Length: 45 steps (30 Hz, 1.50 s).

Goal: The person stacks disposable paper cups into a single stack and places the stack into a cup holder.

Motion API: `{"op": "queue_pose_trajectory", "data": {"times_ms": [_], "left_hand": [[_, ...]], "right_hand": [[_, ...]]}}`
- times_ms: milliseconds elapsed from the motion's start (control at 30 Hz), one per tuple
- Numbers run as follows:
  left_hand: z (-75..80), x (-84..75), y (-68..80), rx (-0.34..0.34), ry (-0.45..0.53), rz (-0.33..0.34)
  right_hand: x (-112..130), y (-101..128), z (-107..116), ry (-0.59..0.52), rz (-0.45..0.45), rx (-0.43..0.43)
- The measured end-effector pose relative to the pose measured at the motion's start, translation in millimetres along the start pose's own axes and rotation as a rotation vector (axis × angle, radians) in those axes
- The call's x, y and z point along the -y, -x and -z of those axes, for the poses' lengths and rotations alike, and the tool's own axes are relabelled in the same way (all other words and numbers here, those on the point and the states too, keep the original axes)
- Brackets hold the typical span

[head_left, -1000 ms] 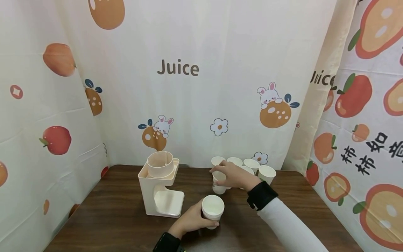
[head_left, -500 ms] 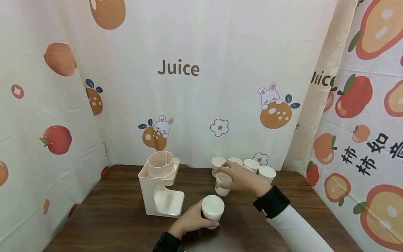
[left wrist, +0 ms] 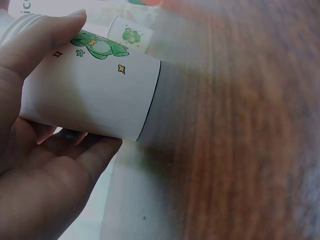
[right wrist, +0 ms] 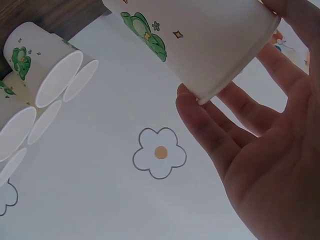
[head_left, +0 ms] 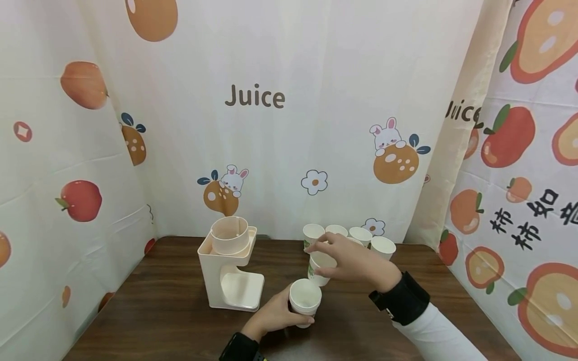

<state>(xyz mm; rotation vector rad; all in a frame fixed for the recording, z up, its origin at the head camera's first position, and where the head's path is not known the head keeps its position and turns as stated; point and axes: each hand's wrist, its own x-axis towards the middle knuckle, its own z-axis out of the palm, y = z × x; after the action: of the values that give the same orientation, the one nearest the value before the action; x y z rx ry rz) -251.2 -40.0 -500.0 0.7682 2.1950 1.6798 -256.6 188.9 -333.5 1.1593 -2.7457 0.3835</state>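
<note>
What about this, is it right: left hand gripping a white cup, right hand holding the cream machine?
Not quite: the left hand grips a white cup, but the right hand holds another cup, not the cream machine, as the right wrist view shows.

White cup (left wrist: pixel 90 100), green print (left wrist: pixel 102 46), possibly frog; brown wood-grain table (head_left: pixel 180 331).

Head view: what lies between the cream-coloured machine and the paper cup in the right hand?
In the head view, only bare brown tabletop shows between the cream-coloured machine and the paper cup that the right hand holds.
</note>
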Motion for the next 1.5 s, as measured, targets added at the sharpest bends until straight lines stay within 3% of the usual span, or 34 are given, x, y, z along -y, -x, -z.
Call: {"op": "queue_pose_trajectory", "data": {"times_ms": [167,667,933,1133,1500], "left_hand": [[0.4,0.7,-0.3,0.006,0.0,-0.002],[0.5,-0.3,-0.2,-0.013,-0.022,0.022],[0.4,-2.1,-0.4,-0.01,-0.037,0.023],[0.7,-0.1,-2.6,-0.001,-0.043,0.02],[1.2,-0.5,-2.9,-0.011,-0.037,0.026]], "right_hand": [[6.2,4.7,1.2,-0.013,-0.008,0.015],[12.0,7.6,-1.4,0.001,0.109,0.002],[22.1,7.5,-3.2,-0.035,0.057,0.063],[29.1,6.3,-5.7,-0.026,0.098,0.053],[29.6,3.8,-18.1,-0.074,0.085,0.099]]}}
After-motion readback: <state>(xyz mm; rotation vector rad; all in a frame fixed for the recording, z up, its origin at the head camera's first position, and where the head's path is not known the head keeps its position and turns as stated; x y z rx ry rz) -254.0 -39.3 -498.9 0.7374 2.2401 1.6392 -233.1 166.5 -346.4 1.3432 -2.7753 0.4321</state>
